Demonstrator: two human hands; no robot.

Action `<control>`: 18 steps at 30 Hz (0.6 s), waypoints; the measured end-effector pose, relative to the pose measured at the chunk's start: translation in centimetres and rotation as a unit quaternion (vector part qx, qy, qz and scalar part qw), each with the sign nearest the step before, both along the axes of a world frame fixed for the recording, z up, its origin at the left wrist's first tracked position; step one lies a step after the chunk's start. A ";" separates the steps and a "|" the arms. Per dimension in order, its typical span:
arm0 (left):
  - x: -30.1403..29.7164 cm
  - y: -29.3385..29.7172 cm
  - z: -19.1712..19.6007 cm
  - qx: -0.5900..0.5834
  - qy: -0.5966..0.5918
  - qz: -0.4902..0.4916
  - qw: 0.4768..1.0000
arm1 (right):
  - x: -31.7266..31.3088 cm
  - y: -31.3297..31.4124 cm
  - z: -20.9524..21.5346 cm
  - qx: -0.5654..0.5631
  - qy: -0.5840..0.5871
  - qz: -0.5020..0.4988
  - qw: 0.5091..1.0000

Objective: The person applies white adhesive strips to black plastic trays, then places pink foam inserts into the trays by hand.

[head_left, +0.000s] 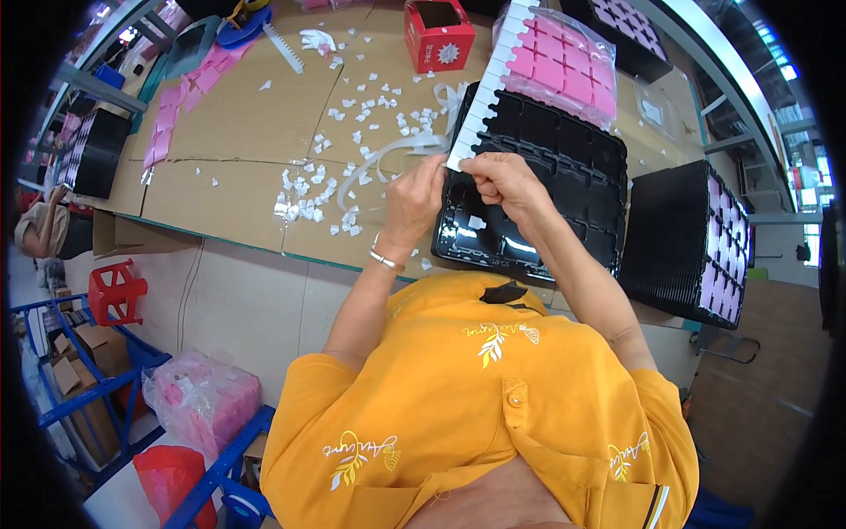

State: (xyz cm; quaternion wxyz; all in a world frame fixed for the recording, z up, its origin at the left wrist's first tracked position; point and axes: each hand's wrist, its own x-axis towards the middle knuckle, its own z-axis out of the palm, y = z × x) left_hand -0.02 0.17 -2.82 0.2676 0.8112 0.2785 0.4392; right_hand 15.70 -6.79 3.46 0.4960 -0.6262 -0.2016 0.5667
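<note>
A long white strip with a notched edge (495, 84) slants from the top of the view down to my hands, across the left part of a black compartment tray (564, 189). At its near end, my left hand (414, 201) is closed with the fingertips pinched by the strip's corner. My right hand (508, 181) pinches the same end from the right, thumb and forefinger together. Small white foam scraps (304, 201) lie scattered to the left of my hands. One scrap (477, 223) rests on the tray. Thin white curled offcuts (388, 159) lie just beside my left hand.
Bagged pink foam pieces (564, 66) lie beyond the tray. A stack of black trays (679, 238) stands right. A red box (438, 37) and a white glove (317, 40) sit at the back of the cardboard-covered table (238, 115). A red stool (116, 294) stands left.
</note>
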 end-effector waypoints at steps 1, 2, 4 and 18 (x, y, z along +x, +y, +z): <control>0.1 0.0 -0.1 0.046 0.008 0.006 0.999 | 0.2 -0.6 -0.2 -0.011 0.055 -0.015 0.998; 0.1 0.1 -0.3 0.044 0.011 -0.004 0.999 | 0.5 -1.4 -0.2 -0.012 0.059 -0.024 0.998; 0.1 1.1 -1.0 0.024 0.042 0.004 0.999 | 1.8 -3.4 0.4 0.004 0.104 -0.051 0.993; -1.8 3.3 -1.3 -0.067 0.038 0.032 0.996 | 13.9 -23.8 -1.5 -0.191 -0.423 0.081 0.882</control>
